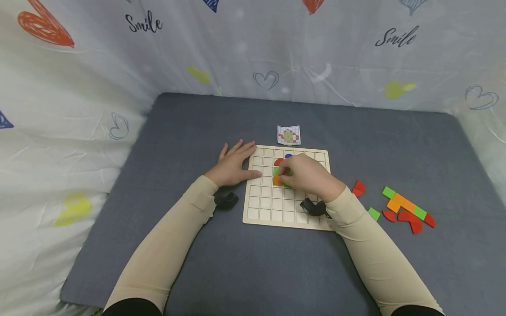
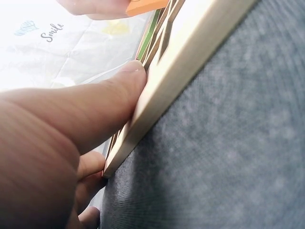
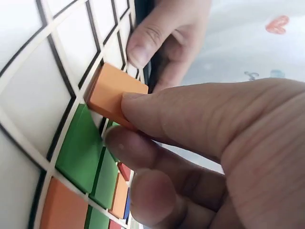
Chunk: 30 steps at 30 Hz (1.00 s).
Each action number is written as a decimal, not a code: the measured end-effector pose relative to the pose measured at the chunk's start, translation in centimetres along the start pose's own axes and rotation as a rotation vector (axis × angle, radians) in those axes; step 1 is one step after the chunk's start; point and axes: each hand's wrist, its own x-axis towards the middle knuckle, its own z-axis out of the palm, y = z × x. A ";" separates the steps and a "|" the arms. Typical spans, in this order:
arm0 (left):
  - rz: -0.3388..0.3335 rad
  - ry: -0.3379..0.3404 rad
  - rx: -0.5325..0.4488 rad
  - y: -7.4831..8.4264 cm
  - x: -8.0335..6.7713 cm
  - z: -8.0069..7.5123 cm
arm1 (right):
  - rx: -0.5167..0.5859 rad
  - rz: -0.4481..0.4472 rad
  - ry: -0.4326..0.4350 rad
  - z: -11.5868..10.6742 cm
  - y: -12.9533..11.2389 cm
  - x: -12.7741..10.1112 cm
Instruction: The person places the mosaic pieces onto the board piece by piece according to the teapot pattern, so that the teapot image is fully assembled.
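Note:
A wooden grid board (image 1: 272,206) lies on the grey mat. My right hand (image 1: 304,173) is over its middle cells and pinches an orange square block (image 3: 114,93) between thumb and fingers, tilted into a cell beside green blocks (image 3: 81,148) and other coloured pieces (image 1: 281,163). My left hand (image 1: 233,164) rests flat against the board's left edge (image 2: 157,100), with the thumb (image 2: 95,105) pressed on the rim. A small pattern card (image 1: 289,135) lies just beyond the board.
Loose red, green and orange pieces (image 1: 405,208) lie on the grey mat (image 1: 197,127) right of the board, with a red piece (image 1: 358,188) nearer it. A white printed cloth (image 1: 79,109) walls in the mat on three sides.

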 end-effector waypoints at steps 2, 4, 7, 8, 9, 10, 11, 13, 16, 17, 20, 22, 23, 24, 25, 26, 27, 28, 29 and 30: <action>-0.002 0.000 -0.001 0.0 0.0 0.0 | -0.009 -0.007 0.005 0.1 0.0 0.0; -0.003 0.000 -0.001 0.0 -0.1 0.0 | -0.013 -0.015 0.008 0.2 0.1 -0.1; -0.006 -0.001 -0.001 0.0 -0.1 0.0 | -0.014 -0.029 0.012 0.3 0.2 -0.1; -0.006 -0.001 -0.001 0.0 -0.1 0.0 | -0.014 -0.032 0.013 0.3 0.3 -0.1; -0.006 -0.001 0.000 0.0 0.0 0.0 | -0.013 -0.036 0.014 0.4 0.3 -0.2; -0.006 -0.001 0.000 0.0 0.0 0.0 | -0.014 -0.038 0.015 0.4 0.3 -0.2; -0.006 -0.001 0.000 0.0 0.0 0.0 | -0.014 -0.040 0.016 0.4 0.4 -0.2; -0.005 -0.001 0.000 0.0 0.0 0.0 | -0.014 -0.048 0.019 0.4 0.4 -0.1; -0.004 -0.002 -0.002 0.0 0.1 0.0 | -0.005 -0.057 0.024 0.5 0.6 -0.1; -0.003 -0.002 -0.002 0.0 0.1 0.0 | 0.002 -0.060 0.024 0.6 0.7 -0.1; 0.001 -0.003 -0.001 -0.1 0.1 0.0 | 0.028 -0.061 0.021 0.7 0.8 -0.1; 0.002 -0.002 -0.001 -0.1 0.1 0.0 | 0.037 -0.065 0.021 0.7 1.0 -0.1; 0.003 -0.001 -0.001 -0.1 0.0 0.0 | 0.039 -0.066 0.022 0.7 1.0 -0.1; 0.002 0.000 0.000 -0.1 0.1 0.0 | 0.039 -0.066 0.023 0.8 1.1 -0.1; 0.002 0.000 0.001 -0.1 0.1 0.0 | 0.036 -0.067 0.025 0.8 1.1 -0.1; 0.001 0.000 0.002 -0.1 0.1 0.0 | 0.033 -0.068 0.028 0.8 1.1 -0.2; 0.000 0.000 0.005 -0.1 0.1 0.0 | 0.030 -0.066 0.030 0.8 1.1 -0.2; -0.001 0.001 0.006 -0.1 0.1 0.0 | 0.029 -0.063 0.032 0.8 1.2 -0.3; -0.002 0.001 0.007 0.0 0.1 0.0 | 0.028 -0.062 0.034 0.7 1.2 -0.5; -0.003 0.001 0.009 0.0 0.0 0.0 | 0.026 -0.059 0.036 0.7 1.2 -0.6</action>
